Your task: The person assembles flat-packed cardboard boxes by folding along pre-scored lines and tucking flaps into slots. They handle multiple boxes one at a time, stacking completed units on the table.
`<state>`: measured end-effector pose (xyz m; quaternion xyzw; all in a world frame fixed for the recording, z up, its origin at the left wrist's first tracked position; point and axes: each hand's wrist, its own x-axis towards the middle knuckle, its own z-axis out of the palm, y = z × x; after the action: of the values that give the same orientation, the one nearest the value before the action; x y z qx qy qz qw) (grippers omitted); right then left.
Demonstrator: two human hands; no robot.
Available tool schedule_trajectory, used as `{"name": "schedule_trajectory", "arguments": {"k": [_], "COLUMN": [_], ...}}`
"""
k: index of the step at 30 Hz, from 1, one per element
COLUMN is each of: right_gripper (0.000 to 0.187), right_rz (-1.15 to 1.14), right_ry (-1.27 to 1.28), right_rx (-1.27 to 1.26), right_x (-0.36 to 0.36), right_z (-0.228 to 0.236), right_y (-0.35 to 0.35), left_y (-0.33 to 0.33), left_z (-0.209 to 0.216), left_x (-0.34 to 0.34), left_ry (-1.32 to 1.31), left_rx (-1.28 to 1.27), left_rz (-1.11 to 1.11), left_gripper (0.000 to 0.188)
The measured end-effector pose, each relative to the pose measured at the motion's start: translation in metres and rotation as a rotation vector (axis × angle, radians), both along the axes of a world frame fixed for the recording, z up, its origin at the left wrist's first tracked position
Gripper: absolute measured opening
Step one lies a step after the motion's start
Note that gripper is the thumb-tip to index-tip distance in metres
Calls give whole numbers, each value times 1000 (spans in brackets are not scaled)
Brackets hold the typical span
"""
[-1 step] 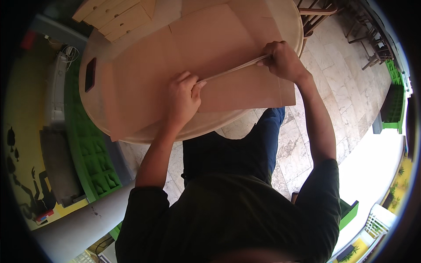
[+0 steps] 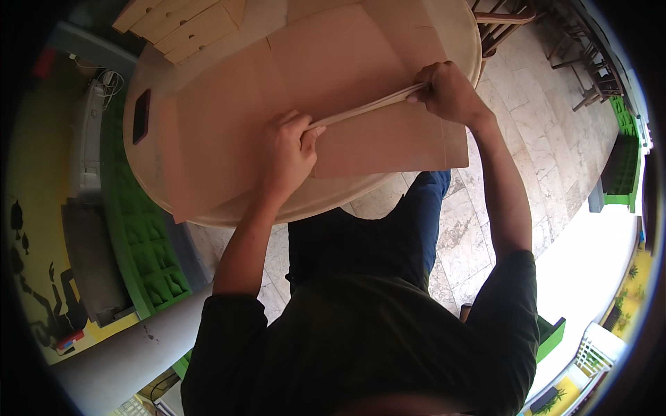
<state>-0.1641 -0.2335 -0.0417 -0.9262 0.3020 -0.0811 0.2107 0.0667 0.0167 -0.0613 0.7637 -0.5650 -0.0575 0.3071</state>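
A large brown cardboard sheet [image 2: 229,118] with creases and slits lies across a round table [image 2: 333,201]. Between my hands, a pale raised edge [image 2: 368,107] of the cardboard runs in a slanting line, higher on the right. My left hand [image 2: 290,145] is closed on the lower end of this edge, with thumb and fingers pinching it. At its upper end my right hand [image 2: 447,93] is closed on the same edge, knuckles up. Below the edge, a cardboard panel [image 2: 381,145] reaches past the table's near rim. The fingertips of my right hand are partly hidden.
A dark phone [image 2: 141,116] lies by the table's left rim. At the far left of the tabletop stands a small light wooden drawer unit [image 2: 184,28]. Wooden chairs [image 2: 506,24] stand at the far right. Green shelving [image 2: 142,243] runs along the left.
The raised cardboard edge between my hands looks slightly wider and more bowed. Both hands keep their hold and have barely shifted.
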Motion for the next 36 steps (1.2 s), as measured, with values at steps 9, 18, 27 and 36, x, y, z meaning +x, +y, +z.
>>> {"name": "schedule_trajectory", "arguments": {"k": [9,18,27,36], "right_gripper": [58,81,50,17], "right_rz": [-136,-291,-29,75], "right_ry": [304,524,201,-534], "right_rx": [29,262,-330,-645], "right_x": [61,77,70,142], "right_z": [28,31,41,-29], "right_y": [-29,-39,-6,43], "left_y": [-36,-26,-30,-30], "left_z": [20,24,-13,0], "left_x": [31,-5,-16,-19], "left_ry": [254,-640,-443,-326], "left_rx": [149,14,67,103], "left_rz": [117,10,-149,-152], "left_gripper": [40,50,53,55]}}
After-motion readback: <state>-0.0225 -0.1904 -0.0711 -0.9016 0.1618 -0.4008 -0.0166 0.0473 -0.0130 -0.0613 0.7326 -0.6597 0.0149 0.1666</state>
